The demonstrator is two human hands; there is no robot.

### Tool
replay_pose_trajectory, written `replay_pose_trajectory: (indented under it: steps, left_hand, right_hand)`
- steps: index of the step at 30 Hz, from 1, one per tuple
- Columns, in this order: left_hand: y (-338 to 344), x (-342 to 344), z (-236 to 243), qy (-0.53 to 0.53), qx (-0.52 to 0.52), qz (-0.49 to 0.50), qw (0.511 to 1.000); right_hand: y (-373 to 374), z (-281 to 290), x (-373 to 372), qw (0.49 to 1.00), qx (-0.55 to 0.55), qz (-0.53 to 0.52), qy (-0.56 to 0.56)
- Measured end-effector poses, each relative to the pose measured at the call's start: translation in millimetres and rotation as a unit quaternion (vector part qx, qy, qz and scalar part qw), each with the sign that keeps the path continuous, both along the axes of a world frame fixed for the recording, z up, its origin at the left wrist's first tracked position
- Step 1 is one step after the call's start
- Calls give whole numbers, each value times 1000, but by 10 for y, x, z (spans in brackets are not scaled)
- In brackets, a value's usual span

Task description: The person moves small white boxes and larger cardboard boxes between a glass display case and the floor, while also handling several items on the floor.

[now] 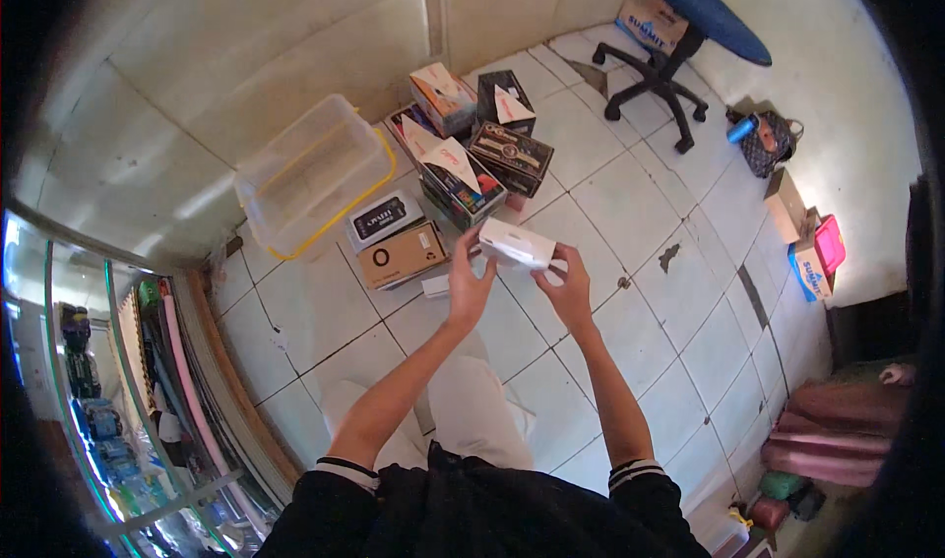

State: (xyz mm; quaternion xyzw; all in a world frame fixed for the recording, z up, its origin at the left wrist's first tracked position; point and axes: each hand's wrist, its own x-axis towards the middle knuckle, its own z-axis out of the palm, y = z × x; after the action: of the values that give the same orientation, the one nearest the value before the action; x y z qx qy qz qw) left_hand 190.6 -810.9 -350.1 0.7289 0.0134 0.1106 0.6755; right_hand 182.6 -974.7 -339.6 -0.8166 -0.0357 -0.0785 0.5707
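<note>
A small white box point(518, 244) is held up between my two hands, above the tiled floor. My left hand point(471, 280) grips its left end, thumb and fingers curled round it. At its right end my right hand point(565, 284) pinches the edge. Just beyond the box stands a pile of product boxes, among them a dark box with a white triangle point(461, 181) and a black patterned box point(511, 157). Left of my left hand lie a brown cardboard box point(402, 256) and a white box with a black label point(385, 219). Another small white box point(435, 285) is partly hidden by my left hand.
A clear plastic bin with a yellow rim point(330, 218) lies tipped against the wall. A blue swivel chair point(709, 15) stands far right, with a patterned bag point(765, 147) and cardboard boxes point(786, 206) along the right wall. A glass display case point(108, 401) fills the left side.
</note>
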Motion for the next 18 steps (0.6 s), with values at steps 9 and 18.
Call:
replay_pose_trajectory:
  steps: [9,18]
  left_hand:
    - [-244,-223,-1100,138,75,-88,984]
    - [-380,-229,-1659,162,112,-124,973]
  right_hand:
    - [-147,-1259,-405,997,0,-58,54]
    - [-216,-1997,-373,985,52,-109,123]
